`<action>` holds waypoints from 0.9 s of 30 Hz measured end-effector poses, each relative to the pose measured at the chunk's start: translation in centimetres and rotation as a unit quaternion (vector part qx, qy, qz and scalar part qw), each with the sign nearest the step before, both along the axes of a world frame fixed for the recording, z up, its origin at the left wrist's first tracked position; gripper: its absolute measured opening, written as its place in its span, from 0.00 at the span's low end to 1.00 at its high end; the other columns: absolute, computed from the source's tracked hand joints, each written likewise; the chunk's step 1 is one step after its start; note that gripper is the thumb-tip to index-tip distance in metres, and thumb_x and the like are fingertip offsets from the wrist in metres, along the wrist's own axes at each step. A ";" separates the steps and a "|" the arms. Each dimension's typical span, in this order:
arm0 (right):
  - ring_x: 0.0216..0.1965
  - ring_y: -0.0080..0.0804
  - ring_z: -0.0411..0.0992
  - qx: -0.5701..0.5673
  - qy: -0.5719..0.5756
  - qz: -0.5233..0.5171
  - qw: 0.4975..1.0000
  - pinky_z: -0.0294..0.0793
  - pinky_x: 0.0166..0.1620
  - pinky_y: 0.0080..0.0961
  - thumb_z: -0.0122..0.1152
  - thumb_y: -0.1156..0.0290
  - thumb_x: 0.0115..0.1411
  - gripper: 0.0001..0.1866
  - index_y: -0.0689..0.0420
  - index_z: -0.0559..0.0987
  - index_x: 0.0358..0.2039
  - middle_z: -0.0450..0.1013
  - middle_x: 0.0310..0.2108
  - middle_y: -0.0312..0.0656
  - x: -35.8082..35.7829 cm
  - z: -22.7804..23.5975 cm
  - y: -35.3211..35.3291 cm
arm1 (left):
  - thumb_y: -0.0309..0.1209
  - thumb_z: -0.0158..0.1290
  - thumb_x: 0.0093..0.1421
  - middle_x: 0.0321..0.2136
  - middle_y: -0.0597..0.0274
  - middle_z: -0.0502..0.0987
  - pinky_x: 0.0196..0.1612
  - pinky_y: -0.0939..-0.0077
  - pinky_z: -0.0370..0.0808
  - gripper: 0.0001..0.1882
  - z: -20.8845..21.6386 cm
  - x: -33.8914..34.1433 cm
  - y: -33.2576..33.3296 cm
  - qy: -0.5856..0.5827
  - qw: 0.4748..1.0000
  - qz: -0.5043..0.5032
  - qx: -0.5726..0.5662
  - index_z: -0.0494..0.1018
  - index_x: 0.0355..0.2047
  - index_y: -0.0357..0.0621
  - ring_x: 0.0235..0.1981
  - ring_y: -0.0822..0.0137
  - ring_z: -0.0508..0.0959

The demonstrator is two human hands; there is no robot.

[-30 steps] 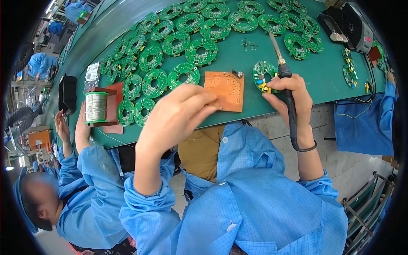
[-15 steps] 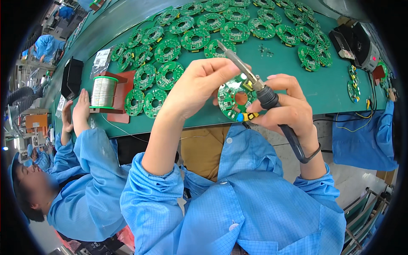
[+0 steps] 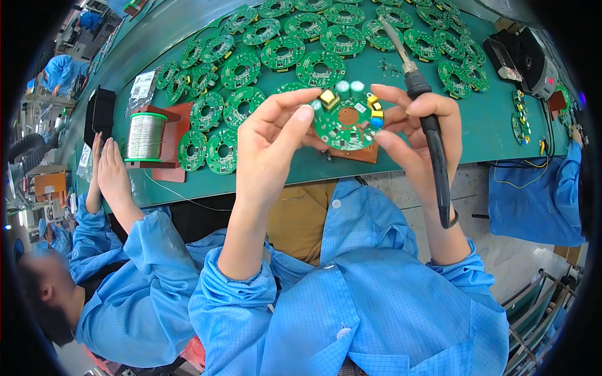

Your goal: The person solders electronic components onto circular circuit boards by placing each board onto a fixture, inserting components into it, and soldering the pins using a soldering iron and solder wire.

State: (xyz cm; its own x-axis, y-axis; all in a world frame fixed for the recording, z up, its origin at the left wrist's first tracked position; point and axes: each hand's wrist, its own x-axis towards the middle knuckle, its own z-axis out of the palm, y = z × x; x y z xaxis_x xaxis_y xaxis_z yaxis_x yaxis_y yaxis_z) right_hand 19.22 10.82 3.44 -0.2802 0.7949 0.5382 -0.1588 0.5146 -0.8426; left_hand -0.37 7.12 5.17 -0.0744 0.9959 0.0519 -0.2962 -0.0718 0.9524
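A round green circuit board with a hole in its middle is held up between my hands, above the table's near edge. Capacitors and yellow and blue parts stand along its far and right rim. My left hand pinches the board's left edge between thumb and fingers. In my right hand a soldering iron lies between thumb and index finger, its tip pointing up and away from the board. Fingers of that same hand also touch the board's right edge. A reddish-brown block shows partly behind the board.
Many similar boards cover the green table. At left, a solder wire spool sits on a brown stand, near a co-worker's hands. A black soldering station stands at the right, by cables.
The soldering iron has swung right, away from over the board. The board has turned, with its tall parts now at the far side. My left hand has shifted to the board's left edge.
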 end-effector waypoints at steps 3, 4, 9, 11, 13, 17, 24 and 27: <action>0.40 0.29 0.74 -0.002 -0.025 0.006 1.000 0.74 0.43 0.23 0.59 0.85 0.53 0.21 0.56 0.62 0.44 0.68 0.50 0.61 0.2 -0.5 0.5 | 0.26 0.53 0.61 0.32 0.60 0.78 0.32 0.82 0.74 0.10 -0.7 -0.4 -0.2 0.086 0.996 -0.009 -0.010 0.70 0.41 0.36 0.29 0.75 0.78; 0.43 0.31 0.74 -0.023 -0.010 -0.003 1.000 0.74 0.41 0.21 0.58 0.85 0.52 0.19 0.58 0.64 0.43 0.69 0.41 0.51 0.0 -0.7 0.5 | 0.26 0.55 0.59 0.29 0.62 0.78 0.31 0.84 0.72 0.09 -0.7 -0.3 -0.2 0.103 0.994 -0.002 -0.023 0.69 0.39 0.38 0.28 0.76 0.77; 0.42 0.26 0.72 -0.077 -0.045 0.020 0.996 0.72 0.45 0.21 0.55 0.86 0.53 0.19 0.58 0.63 0.44 0.69 0.49 0.59 0.6 -0.6 0.8 | 0.25 0.56 0.58 0.29 0.63 0.78 0.28 0.86 0.70 0.14 -0.8 0.2 -0.5 0.120 0.993 0.005 -0.024 0.70 0.44 0.37 0.28 0.79 0.76; 0.43 0.25 0.72 -0.056 -0.079 0.019 0.995 0.71 0.45 0.21 0.55 0.86 0.52 0.19 0.58 0.64 0.43 0.70 0.49 0.58 0.6 -0.5 0.9 | 0.25 0.57 0.57 0.29 0.64 0.78 0.27 0.88 0.68 0.16 -1.2 0.1 -0.6 0.117 0.993 0.015 -0.017 0.70 0.46 0.37 0.27 0.81 0.74; 0.44 0.26 0.72 -0.061 -0.090 0.019 0.994 0.71 0.45 0.20 0.55 0.86 0.52 0.18 0.58 0.64 0.42 0.70 0.49 0.58 0.7 -0.3 0.8 | 0.24 0.58 0.56 0.28 0.68 0.77 0.25 0.90 0.65 0.18 -1.6 -0.2 -0.6 0.180 0.983 -0.010 -0.045 0.71 0.47 0.36 0.24 0.85 0.70; 0.48 0.31 0.72 -0.035 -0.138 0.001 0.990 0.72 0.44 0.20 0.54 0.87 0.53 0.16 0.58 0.66 0.41 0.70 0.48 0.56 0.7 -0.3 0.8 | 0.24 0.59 0.54 0.28 0.70 0.76 0.24 0.92 0.62 0.17 -1.7 0.2 -0.7 0.168 0.986 0.012 -0.022 0.72 0.44 0.36 0.22 0.86 0.66; 0.48 0.32 0.73 -0.014 -0.139 -0.041 0.989 0.75 0.42 0.20 0.57 0.86 0.53 0.15 0.58 0.68 0.39 0.74 0.45 0.52 0.5 0.0 0.9 | 0.24 0.61 0.51 0.28 0.70 0.75 0.23 0.91 0.60 0.21 -1.8 0.9 -1.1 0.224 0.973 0.058 -0.011 0.71 0.46 0.36 0.21 0.86 0.62; 0.45 0.31 0.75 0.030 -0.169 -0.061 0.983 0.75 0.40 0.19 0.59 0.86 0.52 0.15 0.58 0.69 0.38 0.75 0.43 0.49 0.5 -0.1 0.7 | 0.23 0.60 0.51 0.28 0.70 0.74 0.23 0.91 0.59 0.24 -1.6 1.1 -1.4 0.225 0.972 0.064 -0.013 0.70 0.50 0.36 0.21 0.86 0.60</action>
